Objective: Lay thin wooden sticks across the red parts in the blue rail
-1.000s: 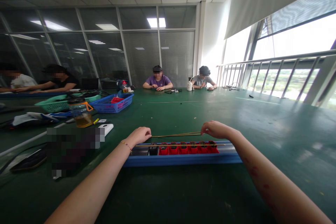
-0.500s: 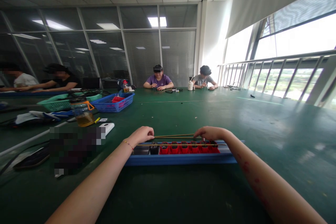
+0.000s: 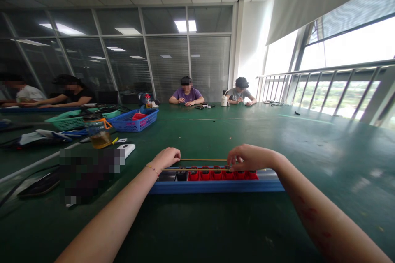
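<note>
Left-hand grip (image 3: 168, 157) pinches the far rod (image 3: 203, 160) behind the blue tray (image 3: 216, 187); right-hand grip (image 3: 251, 156): hold cannot be determined. Red cups (image 3: 217, 176) are seated; near rod (image 3: 173, 169) is laid across; far rod is not.

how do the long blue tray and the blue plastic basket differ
The long, narrow blue tray has a solid front wall; the blue plastic basket has perforated sides. The tray lies nearer, the basket farther off to the left. Both are blue and rest on the green table.
</note>
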`<state>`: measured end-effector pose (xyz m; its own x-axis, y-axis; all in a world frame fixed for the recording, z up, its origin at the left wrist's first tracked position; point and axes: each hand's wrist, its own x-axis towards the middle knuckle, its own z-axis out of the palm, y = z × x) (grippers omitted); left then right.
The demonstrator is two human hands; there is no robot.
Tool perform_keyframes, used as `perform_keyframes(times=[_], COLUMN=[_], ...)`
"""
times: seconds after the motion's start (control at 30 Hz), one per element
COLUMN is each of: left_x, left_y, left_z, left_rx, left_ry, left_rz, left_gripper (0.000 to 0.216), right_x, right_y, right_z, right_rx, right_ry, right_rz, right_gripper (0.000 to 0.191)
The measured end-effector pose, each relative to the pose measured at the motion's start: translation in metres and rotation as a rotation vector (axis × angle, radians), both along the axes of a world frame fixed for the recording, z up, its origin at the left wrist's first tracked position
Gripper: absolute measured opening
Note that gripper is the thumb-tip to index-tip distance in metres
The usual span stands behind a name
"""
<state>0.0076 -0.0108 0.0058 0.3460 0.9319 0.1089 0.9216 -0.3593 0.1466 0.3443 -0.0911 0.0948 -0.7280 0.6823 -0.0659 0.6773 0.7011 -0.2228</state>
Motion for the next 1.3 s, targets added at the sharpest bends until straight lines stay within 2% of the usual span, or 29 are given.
perform_keyframes(times=[0.23,0.43,0.6,0.73,0.9,1.0,1.07,1.17,1.3], left_x=[0.0,-0.001,-0.002,-0.002,-0.003,-0.002,-0.002,-0.001,0.001], left_y=[-0.002,0.001,0.002,0.004,0.005,0.005,0.004,0.002,-0.001], left_z=[0.001,-0.002,-0.003,-0.004,-0.005,-0.004,-0.003,-0.002,0.0], left_rx=[-0.001,0.005,0.005,-0.005,-0.023,-0.026,-0.027,-0.024,-0.031], left_ry=[-0.005,-0.002,0.0,-0.004,-0.014,-0.018,-0.02,-0.025,-0.043], left_rz=[0.011,0.005,0.001,0.007,0.016,0.021,0.019,0.013,-0.018], left_gripper=[0.014,0.012,0.011,0.012,0.012,0.012,0.013,0.017,0.035], right_x=[-0.018,-0.009,-0.009,-0.004,0.031,0.051,0.054,0.045,0.025], right_y=[-0.013,-0.007,-0.006,-0.01,-0.005,0.011,0.023,0.038,0.053], right_z=[-0.005,-0.006,-0.007,0.004,0.016,0.008,-0.003,-0.022,-0.04], right_rx=[0.135,0.028,-0.019,0.082,0.269,0.255,0.199,0.104,0.047], right_ry=[-0.143,-0.132,-0.156,-0.131,-0.065,-0.085,-0.104,-0.153,-0.204], right_rz=[-0.035,-0.041,-0.101,-0.086,-0.137,-0.21,-0.203,-0.19,-0.2], right_gripper=[0.023,0.031,0.037,0.029,0.022,0.021,0.024,0.025,0.023])
